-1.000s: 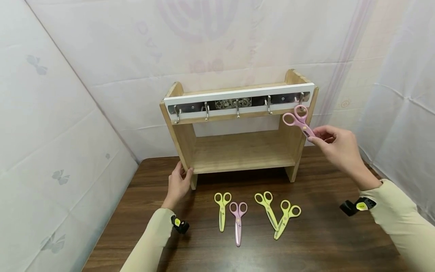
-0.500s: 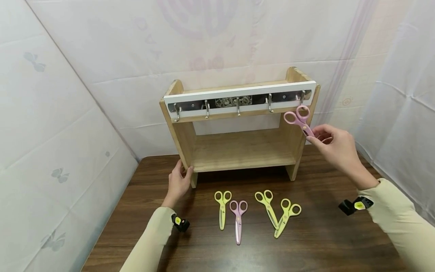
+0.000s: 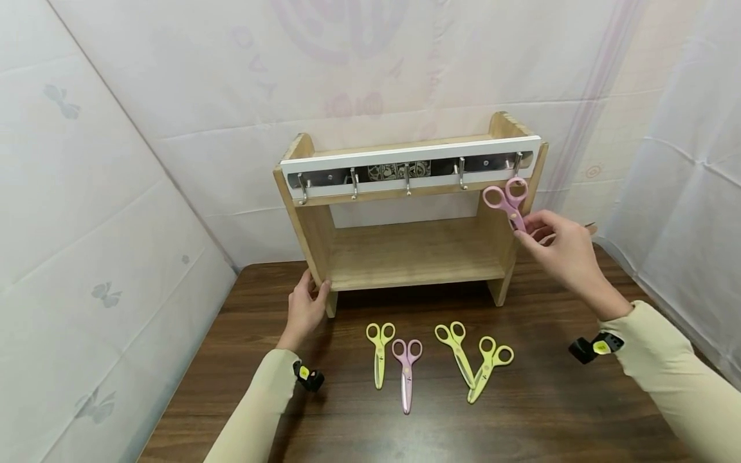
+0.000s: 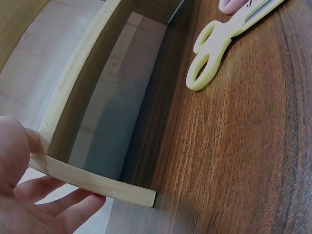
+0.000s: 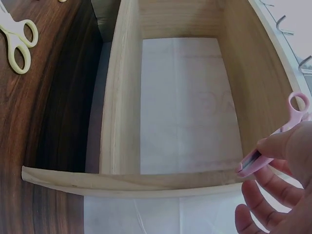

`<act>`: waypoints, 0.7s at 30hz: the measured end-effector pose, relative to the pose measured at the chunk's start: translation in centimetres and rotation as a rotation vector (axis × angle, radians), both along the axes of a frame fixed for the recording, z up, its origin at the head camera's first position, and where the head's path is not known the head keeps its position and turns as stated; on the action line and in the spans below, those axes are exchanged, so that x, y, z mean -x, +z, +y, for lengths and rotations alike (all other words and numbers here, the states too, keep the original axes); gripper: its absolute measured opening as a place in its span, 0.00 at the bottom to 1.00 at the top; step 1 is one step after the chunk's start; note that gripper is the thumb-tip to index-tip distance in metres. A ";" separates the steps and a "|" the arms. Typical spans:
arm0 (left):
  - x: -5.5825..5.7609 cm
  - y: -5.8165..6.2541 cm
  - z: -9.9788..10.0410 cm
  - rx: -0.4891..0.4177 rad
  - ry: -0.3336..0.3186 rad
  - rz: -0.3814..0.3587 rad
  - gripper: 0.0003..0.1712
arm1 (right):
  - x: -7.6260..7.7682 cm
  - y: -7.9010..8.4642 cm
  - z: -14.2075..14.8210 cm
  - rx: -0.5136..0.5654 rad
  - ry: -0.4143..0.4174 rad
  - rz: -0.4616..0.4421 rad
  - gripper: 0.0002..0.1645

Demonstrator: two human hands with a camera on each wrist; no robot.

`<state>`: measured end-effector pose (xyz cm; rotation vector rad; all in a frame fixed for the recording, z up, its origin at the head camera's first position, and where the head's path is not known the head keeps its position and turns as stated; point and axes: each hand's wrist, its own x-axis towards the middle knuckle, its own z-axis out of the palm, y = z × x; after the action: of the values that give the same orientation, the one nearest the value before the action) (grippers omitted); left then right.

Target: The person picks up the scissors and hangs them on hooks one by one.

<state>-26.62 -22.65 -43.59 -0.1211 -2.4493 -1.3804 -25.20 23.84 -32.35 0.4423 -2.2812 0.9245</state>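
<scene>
My right hand pinches a pair of pink scissors by the blade end, handles up. The finger loops overlap the lower end of the rightmost metal hook in the head view. That hook belongs to a hook rail on a white strip along the front of a wooden shelf. In the right wrist view the scissors' tip shows beneath my thumb, close to the shelf's side panel. My left hand grips the lower front edge of the left side panel, thumb inside, fingers outside.
On the brown table in front of the shelf lie yellow scissors, a second pink pair and two more yellow scissors whose tips meet. White cloth hangs behind and at both sides.
My right hand has shifted slightly left, and the pink scissors stand a little more upright beside the rightmost hook. My left hand keeps its grip on the shelf.
</scene>
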 end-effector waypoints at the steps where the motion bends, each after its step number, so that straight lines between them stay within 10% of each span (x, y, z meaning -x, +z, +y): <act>1: 0.0 0.0 0.0 0.002 0.001 -0.001 0.26 | 0.0 -0.1 -0.1 -0.004 -0.003 -0.001 0.07; 21: 0.0 0.0 0.0 0.024 -0.003 0.015 0.24 | 0.2 -0.5 -0.3 -0.046 0.000 0.003 0.09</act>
<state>-26.65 -22.67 -43.63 -0.1407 -2.4550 -1.3470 -25.37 23.55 -32.86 0.4627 -2.3033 0.8722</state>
